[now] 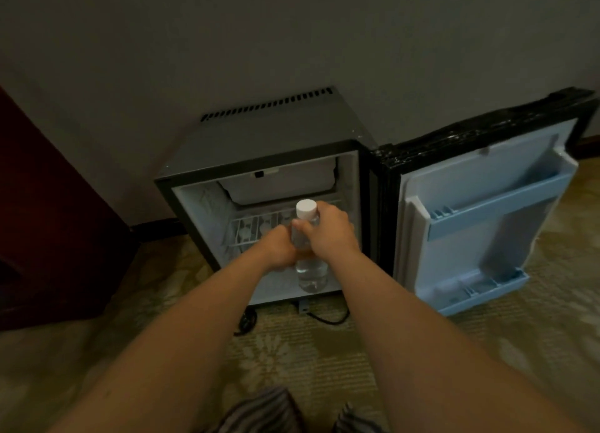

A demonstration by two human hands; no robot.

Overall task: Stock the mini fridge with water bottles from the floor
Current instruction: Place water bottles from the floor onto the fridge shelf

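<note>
Here we hold a water bottle [311, 272] upright at the open mini fridge [276, 134].
Both arms stretch forward; our left hand [279, 248] curls round its middle, our right hand [332, 231] grips just under the white cap [306, 209], before the wire shelf [250, 228]. We cannot read any label.

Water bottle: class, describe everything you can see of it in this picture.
The water bottle is clear plastic, water showing in its lower part, with a white cap on. It is held upright at the mouth of the open mini fridge. The left hand and right hand both grip its middle, hiding that part.
</note>
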